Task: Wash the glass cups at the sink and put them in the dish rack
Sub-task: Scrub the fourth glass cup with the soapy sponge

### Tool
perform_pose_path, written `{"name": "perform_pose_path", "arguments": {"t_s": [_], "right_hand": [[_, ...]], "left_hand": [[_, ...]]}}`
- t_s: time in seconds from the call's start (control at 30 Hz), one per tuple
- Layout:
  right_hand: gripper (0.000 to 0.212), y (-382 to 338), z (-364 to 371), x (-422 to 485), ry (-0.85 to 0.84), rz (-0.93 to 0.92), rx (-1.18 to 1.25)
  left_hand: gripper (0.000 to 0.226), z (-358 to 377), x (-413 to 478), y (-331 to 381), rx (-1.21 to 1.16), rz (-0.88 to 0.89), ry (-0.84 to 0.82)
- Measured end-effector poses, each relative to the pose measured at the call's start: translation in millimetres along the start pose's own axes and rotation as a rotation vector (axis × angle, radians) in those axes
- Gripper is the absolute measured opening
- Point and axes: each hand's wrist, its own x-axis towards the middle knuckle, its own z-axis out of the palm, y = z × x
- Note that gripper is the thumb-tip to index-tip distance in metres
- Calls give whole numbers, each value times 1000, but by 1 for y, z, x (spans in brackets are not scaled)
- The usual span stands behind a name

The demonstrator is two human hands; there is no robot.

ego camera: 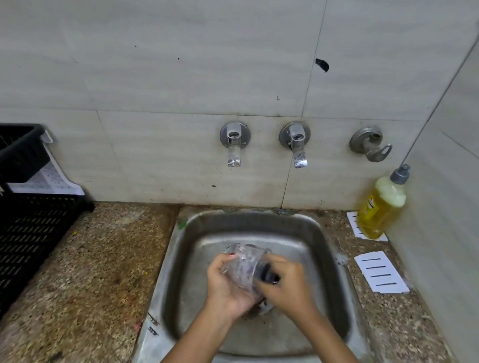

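A clear glass cup (241, 264) lies tilted over the middle of the steel sink (197, 221). My left hand (227, 290) cups it from below and the left. My right hand (287, 284) presses against the cup's right side, fingers curled around a small dark object (268, 273) that I cannot identify. Both hands are blurred. The black plastic dish rack (19, 234) stands on the counter at the far left, its inside mostly out of view. No water runs from the taps.
Two chrome taps (234, 141) (295, 142) and a valve (370, 145) stick out of the tiled wall behind the sink. A yellow dish-soap bottle (382, 205) stands at the back right corner. A white slotted plate (380, 276) lies on the speckled counter (94, 270).
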Motion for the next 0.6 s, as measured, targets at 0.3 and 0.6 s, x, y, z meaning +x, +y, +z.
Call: {"name": "perform_pose_path", "arguments": {"t_s": [0.3,0.6], "right_hand": [[14,-10,38,-10,243,69,-246],[39,-31,36,8,297,980,1452]], "left_hand": [[23,5,2,-8,-13,102,111],[35,-13,7,8,199,168,-38]]}}
